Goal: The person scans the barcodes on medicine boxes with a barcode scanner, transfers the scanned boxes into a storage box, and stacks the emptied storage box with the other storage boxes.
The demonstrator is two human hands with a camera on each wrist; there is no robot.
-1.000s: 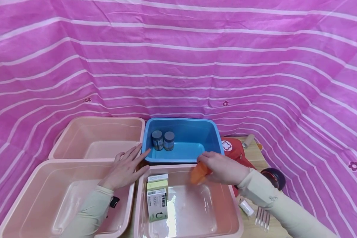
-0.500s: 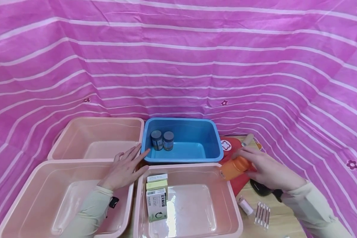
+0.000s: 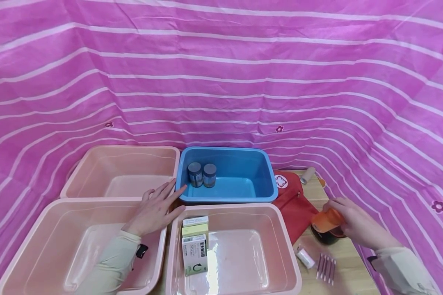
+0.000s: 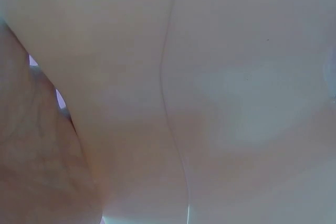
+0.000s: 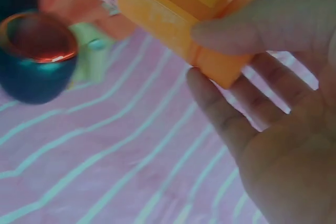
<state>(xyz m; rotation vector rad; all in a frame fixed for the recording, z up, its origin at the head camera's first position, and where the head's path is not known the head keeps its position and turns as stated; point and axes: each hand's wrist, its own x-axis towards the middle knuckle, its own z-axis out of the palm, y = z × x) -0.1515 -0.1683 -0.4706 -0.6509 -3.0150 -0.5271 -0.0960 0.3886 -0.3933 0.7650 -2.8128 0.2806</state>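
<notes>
My right hand [image 3: 358, 223] pinches an orange bottle [image 3: 326, 220] by one end, above the wooden table at the right in the head view. In the right wrist view, the thumb lies along the bottle [image 5: 168, 11] and the fingertips meet it from below. The bottle is tilted, with a barcode label near its far end. My left hand [image 3: 153, 215] rests with fingers spread on the rims where the bins meet. The left wrist view shows mostly pale pink plastic [image 4: 220, 77]. Right under the bottle is a dark, round object [image 3: 328, 237] with a reddish top [image 5: 42, 38].
Several medicine boxes [image 3: 195, 254] stand in the front right pink bin [image 3: 291, 262]. Two dark-lidded jars [image 3: 203, 176] stand in the blue bin [image 3: 258, 157]. A red pouch [image 3: 293, 205], a small white tube [image 3: 305, 258], cotton swabs [image 3: 326, 268] and a beige roll [image 3: 308, 175] lie at the right.
My right hand has carried the orange bottle rightward, from over the front right bin to above the table. The dark round object shows further left than before. My left hand has stayed put.
</notes>
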